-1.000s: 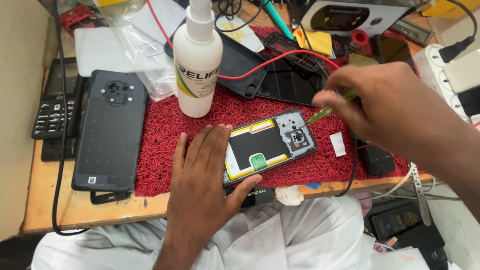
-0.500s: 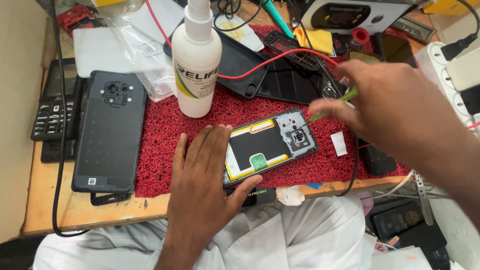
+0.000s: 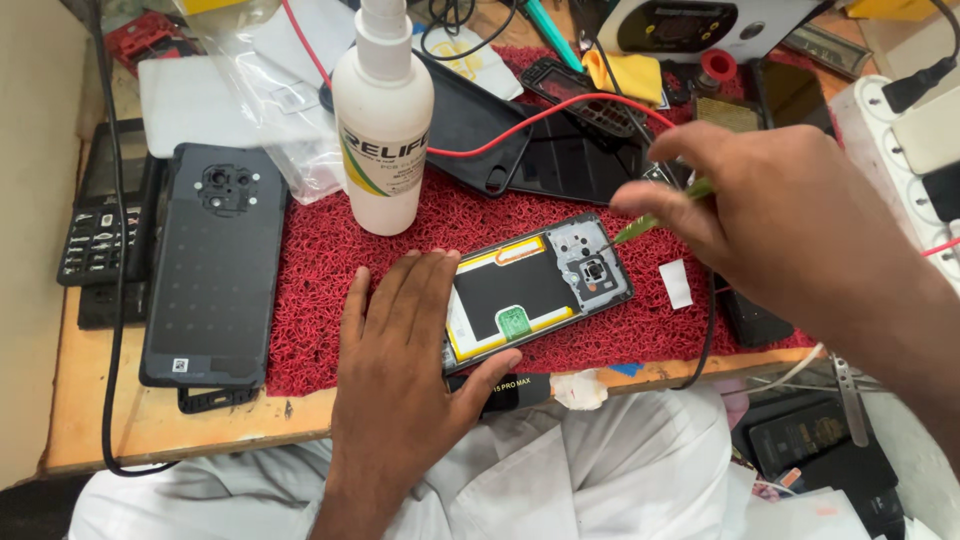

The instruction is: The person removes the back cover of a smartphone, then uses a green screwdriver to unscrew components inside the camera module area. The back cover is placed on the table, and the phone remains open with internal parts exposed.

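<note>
Phone: opened black smartphone (image 3: pixel 537 290) with yellow-edged battery exposed lies on your red bristly mat (image 3: pixel 330 260), near the front edge.
Left hand (image 3: pixel 405 370): flat, fingers spread, pinning the phone's near end.
Right hand (image 3: pixel 770 215): pinching a thin green tool (image 3: pixel 655 218), tip over the camera corner.
Nearby: white spray bottle (image 3: pixel 383 120) behind; dark grey back cover (image 3: pixel 215 265) to the left.

Lighting over your wooden work surface (image 3: pixel 200 425) is bright, even and diffuse, seemingly from above. Shadows are soft and short; your left hand (image 3: pixel 400 370) casts only a faint one on the coarse red fibre mat (image 3: pixel 320 270). Mild glare sits on the white plastic spray bottle (image 3: pixel 383 130) and the dark glossy back cover (image 3: pixel 212 270). Your right hand (image 3: pixel 770 220) shows slight motion blur. Frame edges bend slightly outward. Central focus is sharp.
</note>
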